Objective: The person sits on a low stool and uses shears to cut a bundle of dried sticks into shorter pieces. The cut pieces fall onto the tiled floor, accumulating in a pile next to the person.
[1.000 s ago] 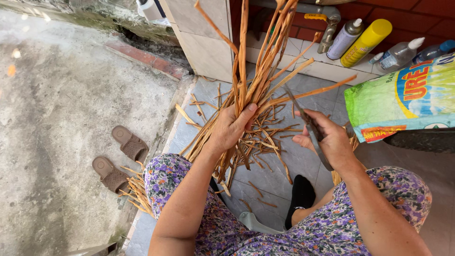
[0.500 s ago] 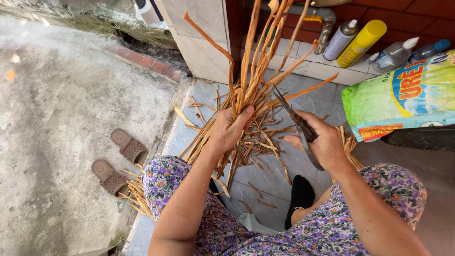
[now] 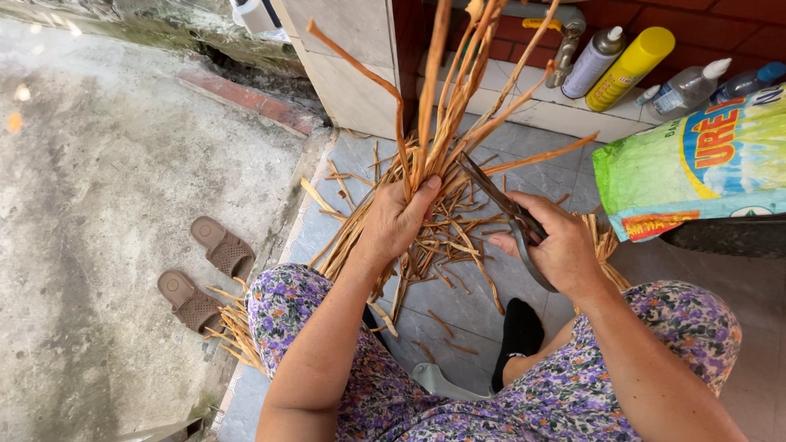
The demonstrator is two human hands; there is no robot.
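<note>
My left hand (image 3: 399, 219) grips a bundle of long tan dried strips (image 3: 452, 98) that stands upright and fans out at the top. My right hand (image 3: 558, 244) holds dark metal scissors (image 3: 501, 199), blades pointing up-left and touching the bundle just right of my left thumb. Cut strip pieces (image 3: 446, 237) lie scattered on the grey tiles under both hands. More strips (image 3: 239, 329) stick out beside my left knee, and I wear a purple flowered garment (image 3: 573, 393).
A pair of brown slippers (image 3: 205, 270) rests on the concrete at left. Several bottles (image 3: 630, 57) stand on a tiled ledge by a brick wall. A green and yellow printed sack (image 3: 704, 160) lies at right. A tiled pillar (image 3: 348, 57) rises behind the bundle.
My right hand has brought the scissors left and up until the blades meet the bundle. My left hand keeps its grip on the strips, which have tilted slightly.
</note>
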